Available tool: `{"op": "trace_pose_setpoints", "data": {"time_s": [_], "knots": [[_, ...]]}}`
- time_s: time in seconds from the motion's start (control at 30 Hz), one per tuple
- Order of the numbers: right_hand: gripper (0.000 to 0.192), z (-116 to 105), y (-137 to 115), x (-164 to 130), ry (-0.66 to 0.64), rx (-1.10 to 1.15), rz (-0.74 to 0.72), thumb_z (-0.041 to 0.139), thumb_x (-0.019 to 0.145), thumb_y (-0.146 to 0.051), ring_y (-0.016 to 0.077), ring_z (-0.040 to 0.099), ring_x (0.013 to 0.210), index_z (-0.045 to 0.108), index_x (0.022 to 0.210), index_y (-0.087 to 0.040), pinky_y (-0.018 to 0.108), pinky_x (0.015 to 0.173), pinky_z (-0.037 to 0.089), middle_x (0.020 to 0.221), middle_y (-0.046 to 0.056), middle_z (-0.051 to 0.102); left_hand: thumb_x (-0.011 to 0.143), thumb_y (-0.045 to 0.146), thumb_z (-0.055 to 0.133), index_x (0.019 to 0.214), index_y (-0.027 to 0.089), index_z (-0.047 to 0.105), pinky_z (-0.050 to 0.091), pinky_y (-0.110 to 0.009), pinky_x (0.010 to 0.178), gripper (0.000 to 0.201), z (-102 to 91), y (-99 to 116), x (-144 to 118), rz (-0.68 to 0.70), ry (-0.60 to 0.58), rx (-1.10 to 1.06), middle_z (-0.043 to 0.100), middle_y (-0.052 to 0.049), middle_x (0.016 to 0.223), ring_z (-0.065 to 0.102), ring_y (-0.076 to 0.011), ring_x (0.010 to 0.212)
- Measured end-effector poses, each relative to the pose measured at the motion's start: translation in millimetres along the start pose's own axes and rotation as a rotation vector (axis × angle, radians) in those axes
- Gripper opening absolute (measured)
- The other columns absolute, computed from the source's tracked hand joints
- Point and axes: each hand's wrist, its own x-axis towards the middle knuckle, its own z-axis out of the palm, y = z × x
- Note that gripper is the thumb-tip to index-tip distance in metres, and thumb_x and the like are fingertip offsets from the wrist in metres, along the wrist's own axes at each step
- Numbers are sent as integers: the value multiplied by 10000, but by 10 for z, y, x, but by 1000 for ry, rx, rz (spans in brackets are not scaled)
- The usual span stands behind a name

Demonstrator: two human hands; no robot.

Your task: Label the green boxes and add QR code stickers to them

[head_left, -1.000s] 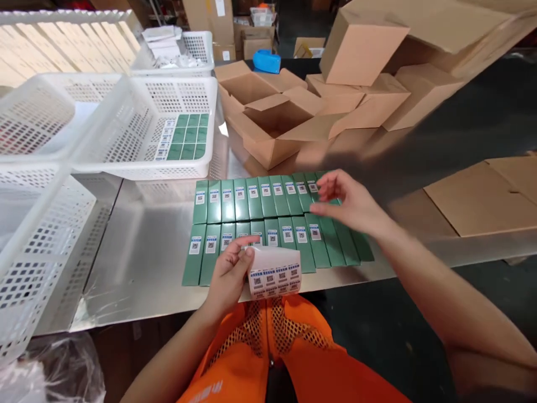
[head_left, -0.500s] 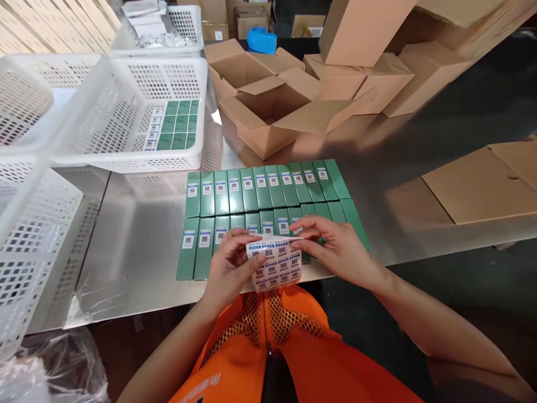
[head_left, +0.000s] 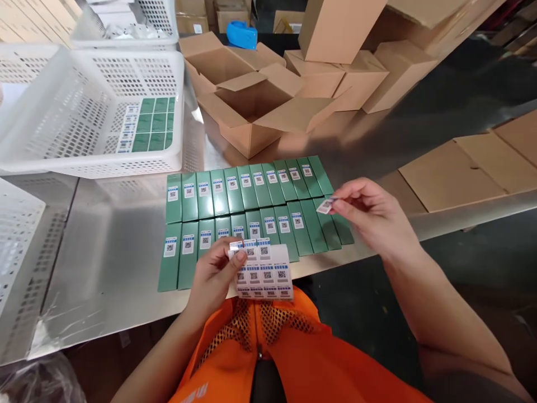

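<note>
My left hand (head_left: 217,272) pinches a sheet of QR-code stickers (head_left: 267,275) by its left side, in front of my body. One spot at the sheet's top right is bare backing. Between thumb and forefinger of my right hand (head_left: 369,215) is a single sticker (head_left: 325,206), just above the right end of the boxes. Two rows of slim green boxes (head_left: 235,196) lie side by side on the metal table. Most carry a QR sticker near the top; a few at the right of both rows show plain green. The sheet and left hand cover parts of the front row.
A white plastic basket (head_left: 178,112) at left holds more green boxes (head_left: 153,124). Open cardboard cartons (head_left: 247,140) stand behind the rows, with a blue tape dispenser (head_left: 242,34) beyond. Flattened cardboard (head_left: 453,173) lies at right. The metal table (head_left: 113,224) ends at its front edge near my body.
My right hand has peeled a sticker from the sheet and moved it right, over the boxes. My left hand still grips the sheet. The view has shifted slightly to the right.
</note>
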Motion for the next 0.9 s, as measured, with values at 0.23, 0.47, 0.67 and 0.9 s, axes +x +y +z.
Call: {"op": "trace_pose_setpoints", "data": {"time_s": [0.23, 0.47, 0.67, 0.9], "knots": [[458, -256, 290, 293, -246, -103, 469, 844, 646, -387, 146, 576, 577, 615, 1013, -233, 301, 594, 499, 617, -38, 623, 856, 410, 723, 690, 205, 688, 514, -273, 723, 267, 1, 36, 4, 28, -47, 56, 673, -74, 979, 615, -196, 879], [638, -180, 415, 359, -217, -201, 504, 838, 623, -317, 172, 588, 565, 384, 1068, -270, 298, 549, 480, 644, -55, 625, 886, 390, 698, 742, 207, 696, 524, -257, 718, 233, -25, 11, 13, 47, -87, 94, 663, -62, 1003, 621, -177, 891], [558, -152, 269, 353, -120, -787, 295, 898, 586, -428, 188, 532, 545, 501, 936, -254, 320, 489, 370, 629, -37, 557, 891, 363, 697, 748, 211, 701, 528, -252, 693, 209, -10, 1, 31, 86, -83, 64, 657, -54, 975, 626, -167, 871], [209, 536, -14, -153, -427, -410, -142, 722, 878, -385, 189, 629, 886, 692, 1040, -257, 311, 704, 502, 959, 37, 666, 898, 372, 688, 770, 205, 713, 506, -272, 723, 212, -20, 11, 33, 106, -96, 110, 667, -52, 945, 624, -165, 859]]}}
